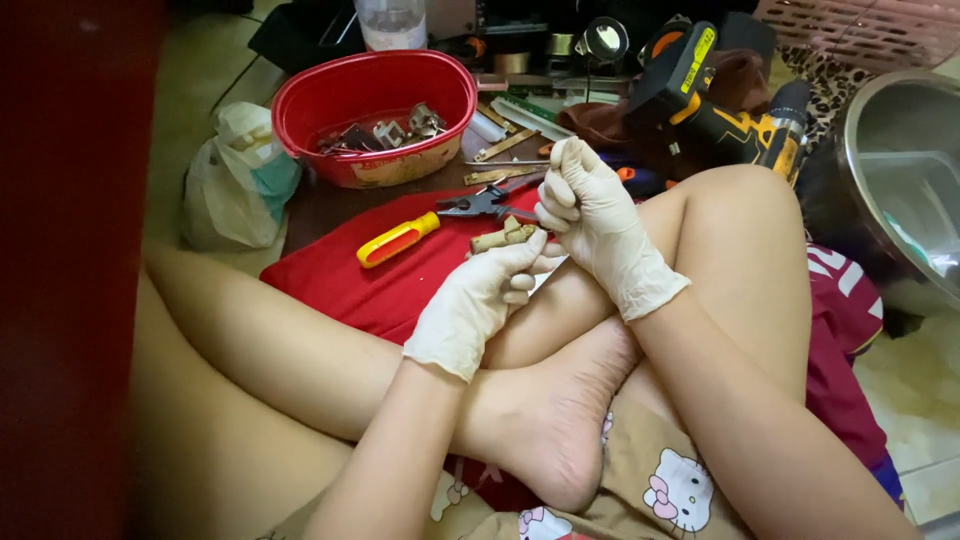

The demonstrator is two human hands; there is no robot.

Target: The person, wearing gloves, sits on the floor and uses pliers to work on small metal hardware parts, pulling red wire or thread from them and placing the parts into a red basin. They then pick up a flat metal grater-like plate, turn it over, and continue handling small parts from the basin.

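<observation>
Both my hands wear pale latex gloves. My left hand [480, 300] pinches a small tan, rusty-looking metal piece [505, 237] between thumb and fingers, just above my crossed legs. My right hand [595, 220] is curled in a loose fist right beside it, fingers bent toward the piece; whether it grips anything small is hidden. A screwdriver with a yellow and red handle [398, 240] and dark pliers [487, 205] lie on the red cloth [350, 280] just beyond my hands.
A red plastic basin [375, 115] with metal parts stands at the back. A yellow and black cordless drill [715, 105] lies at the right, a steel bowl [900, 170] further right, a white plastic bag [235, 180] at the left.
</observation>
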